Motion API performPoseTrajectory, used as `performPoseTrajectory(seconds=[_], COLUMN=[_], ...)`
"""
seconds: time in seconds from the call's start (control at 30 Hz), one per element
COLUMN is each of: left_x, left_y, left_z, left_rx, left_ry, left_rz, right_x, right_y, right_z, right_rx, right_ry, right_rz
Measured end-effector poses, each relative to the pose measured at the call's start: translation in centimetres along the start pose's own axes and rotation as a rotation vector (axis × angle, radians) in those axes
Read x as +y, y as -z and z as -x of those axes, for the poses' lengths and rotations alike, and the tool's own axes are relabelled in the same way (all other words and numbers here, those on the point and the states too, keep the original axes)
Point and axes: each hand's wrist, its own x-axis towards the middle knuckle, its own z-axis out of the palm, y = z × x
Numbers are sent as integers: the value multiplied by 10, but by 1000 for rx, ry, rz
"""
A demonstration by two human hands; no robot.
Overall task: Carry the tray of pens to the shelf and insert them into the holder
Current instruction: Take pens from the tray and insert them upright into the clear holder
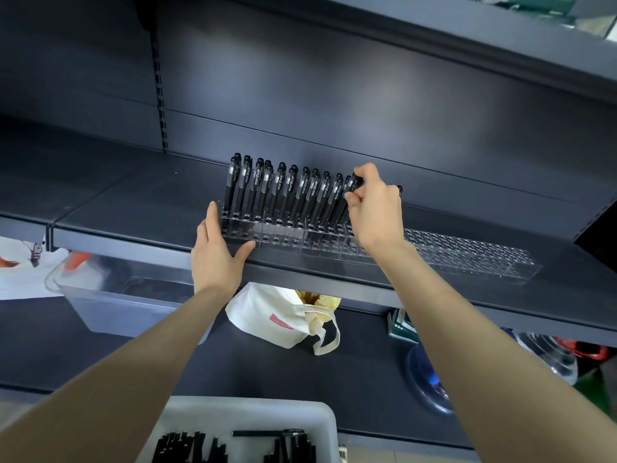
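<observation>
While holder (467, 255) is clear, right hand (375, 208) pinches slim black pen (353, 184).

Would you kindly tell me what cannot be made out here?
1. Head view: the tray runs off the bottom edge; its pen count is unknown.
2. Head view: the right hand hides whether the pen it pinches is seated in the holder.
3. Head view: the red label on the bag is too small to read.

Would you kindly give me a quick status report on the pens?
Left hand open, against left end of holder. Right hand pinching a pen at the row's right end. More pens in tray; nothing blocking.
</observation>
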Motion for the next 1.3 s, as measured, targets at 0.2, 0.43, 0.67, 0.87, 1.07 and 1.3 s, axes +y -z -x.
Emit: performPoseTrajectory(seconds=[0.2,0.43,0.67,0.87,1.07,1.3], left_x=[0,-1,-12,-73,-142,-187], left_y=[0,3,29,63,89,96], left_z=[0,0,28,119,219,279], left_rx=[-5,-25,-28,-190,-395,-508], left_ry=[7,-8,-31,-1,138,164], left_rz=[3,2,-8,-173,-360,-533], right_x=[1,3,0,-8,-11,-9], right_y=[-6,-11,-11,-48,-116,-171], right_z=[-1,4,32,122,251,370], right_rx=[-89,-39,18,-79,-357,-693], right_ry=[-45,-122,-185,-176,-278,-426], right_rz=[13,-96,-188,-301,-309,-226])
